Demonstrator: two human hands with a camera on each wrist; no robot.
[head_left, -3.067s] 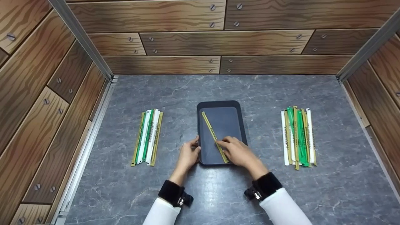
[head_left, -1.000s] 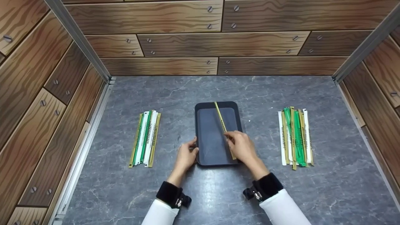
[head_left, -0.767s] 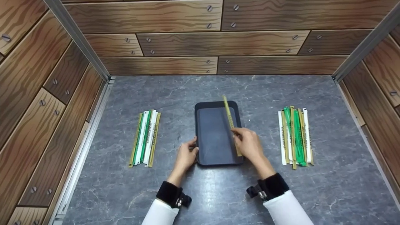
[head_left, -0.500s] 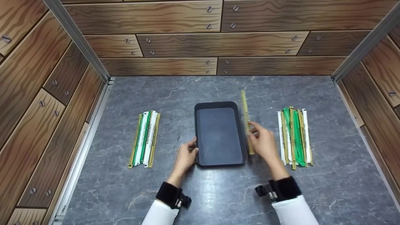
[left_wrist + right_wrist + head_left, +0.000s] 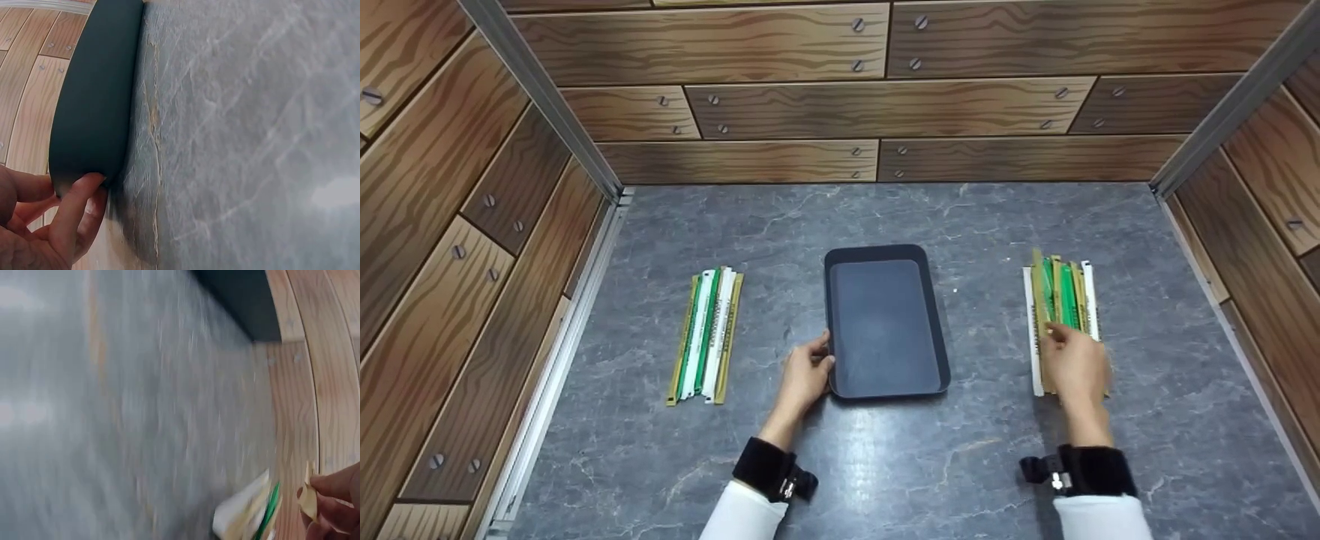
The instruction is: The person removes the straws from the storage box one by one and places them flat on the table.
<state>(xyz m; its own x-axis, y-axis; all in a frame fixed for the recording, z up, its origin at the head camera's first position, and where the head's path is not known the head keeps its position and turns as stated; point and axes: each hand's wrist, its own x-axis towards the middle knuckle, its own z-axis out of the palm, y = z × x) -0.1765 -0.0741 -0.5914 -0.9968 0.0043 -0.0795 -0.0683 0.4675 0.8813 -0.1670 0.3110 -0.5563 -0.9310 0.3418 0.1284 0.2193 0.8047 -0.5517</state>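
My left hand (image 5: pixel 804 375) holds the left wall of the black rectangular tray (image 5: pixel 885 322) near its front corner. In the left wrist view, fingertips of the left hand (image 5: pixel 62 225) meet the tray's dark outer wall (image 5: pixel 95 95) and rim. Over at the right, my right hand (image 5: pixel 1078 369) pinches a long slim gold-wrapped stick (image 5: pixel 1038 289), pointing away from me. It overlaps the left side of the right bundle (image 5: pixel 1066 289) of white, gold and green sticks. The right wrist view shows the gold stick's end (image 5: pixel 308 499) between thumb and fingers of the right hand (image 5: pixel 337 500).
A second bundle of white, green and gold sticks (image 5: pixel 705 334) lies left of the tray. Wood-patterned walls (image 5: pixel 877 105) enclose the grey marbled tabletop (image 5: pixel 780 217) at the back and both sides. A tiny white speck (image 5: pixel 955 290) lies right of the tray.
My right hand has lifted the gold stick off the tray floor and carried it right, past the tray's edge to the right bundle. The left hand stays at the tray.
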